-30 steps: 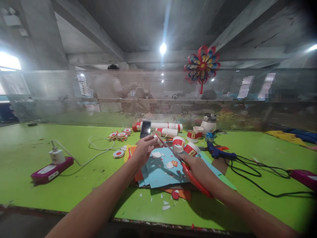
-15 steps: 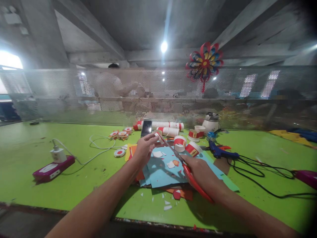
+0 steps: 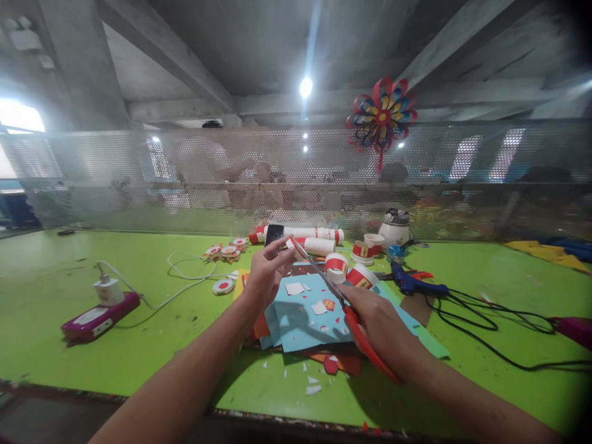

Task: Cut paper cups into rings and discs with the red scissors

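My left hand pinches a small white and red piece of paper above the back of the paper stack. Red-handled scissors are gripped in my right hand, their blades pointing up and left to that piece. Whether the blades are cutting into it I cannot tell. Below both hands lie light blue sheets, strewn with white and red scraps. A small orange patterned piece rests among them. Just behind the scissors, a red and white paper cup ring stands beside a tipped one.
A blue glue gun with black cable lies at right, near a white kettle-like bottle. At left sits a purple power strip with a white charger. Stacked cups and a phone are at the back.
My left hand has shifted slightly left and the paper piece has tilted a little. The scissors stay nearly in place, still directed at it.
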`<state>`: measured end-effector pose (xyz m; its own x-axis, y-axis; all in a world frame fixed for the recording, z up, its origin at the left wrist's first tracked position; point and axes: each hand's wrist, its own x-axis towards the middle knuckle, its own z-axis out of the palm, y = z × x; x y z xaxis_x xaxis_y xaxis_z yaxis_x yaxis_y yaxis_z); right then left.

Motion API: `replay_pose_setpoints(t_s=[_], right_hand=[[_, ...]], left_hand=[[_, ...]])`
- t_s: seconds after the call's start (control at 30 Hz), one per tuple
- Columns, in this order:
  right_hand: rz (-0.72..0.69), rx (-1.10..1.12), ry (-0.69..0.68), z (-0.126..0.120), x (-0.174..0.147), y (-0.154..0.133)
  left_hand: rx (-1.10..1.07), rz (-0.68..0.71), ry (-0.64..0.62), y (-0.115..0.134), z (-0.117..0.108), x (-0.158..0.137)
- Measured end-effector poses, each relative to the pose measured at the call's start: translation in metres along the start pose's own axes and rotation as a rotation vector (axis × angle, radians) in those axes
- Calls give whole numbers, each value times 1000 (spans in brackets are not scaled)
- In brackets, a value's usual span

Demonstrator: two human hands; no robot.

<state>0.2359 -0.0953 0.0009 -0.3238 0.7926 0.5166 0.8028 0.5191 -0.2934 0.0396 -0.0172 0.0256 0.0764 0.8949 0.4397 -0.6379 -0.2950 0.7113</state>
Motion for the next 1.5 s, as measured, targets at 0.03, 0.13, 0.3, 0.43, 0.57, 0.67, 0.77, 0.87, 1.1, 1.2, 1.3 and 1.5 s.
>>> replay_pose_setpoints(t_s=[0.03, 0.13, 0.3, 0.43, 0.57, 0.67, 0.77, 0.87, 1.1, 1.2, 1.3, 1.5], right_hand=[[3, -8, 3, 0, 0, 0], [3, -39, 20, 1, -1, 2], [-8, -79, 38, 1, -2, 4], [-10, -79, 35, -1, -1, 0], [-2, -89, 33, -1, 0, -2], [7, -106, 23, 1, 0, 0], [17, -115, 17, 2, 1, 2], [18, -110, 13, 3, 2, 3], [2, -75, -1, 9, 4, 12], [0, -56, -17, 10, 4, 14], [21, -76, -21, 9, 4, 14], [32, -92, -32, 7, 5, 11]], left_hand=[[6, 1, 5, -1, 0, 0], [13, -9, 19, -2, -1, 0], [-2, -50, 10, -3, -1, -2], [-11, -50, 16, -3, 0, -2], [-14, -54, 22, -5, -1, -1], [-11, -60, 19, -6, -2, 0], [-12, -71, 12, -6, -2, 0], [-27, -87, 7, -6, -3, 1], [1, -99, -2, -8, -9, 4], [17, -79, 11, -10, -10, 5], [31, -56, 18, -11, -9, 4], [22, -49, 21, -13, -7, 2]])
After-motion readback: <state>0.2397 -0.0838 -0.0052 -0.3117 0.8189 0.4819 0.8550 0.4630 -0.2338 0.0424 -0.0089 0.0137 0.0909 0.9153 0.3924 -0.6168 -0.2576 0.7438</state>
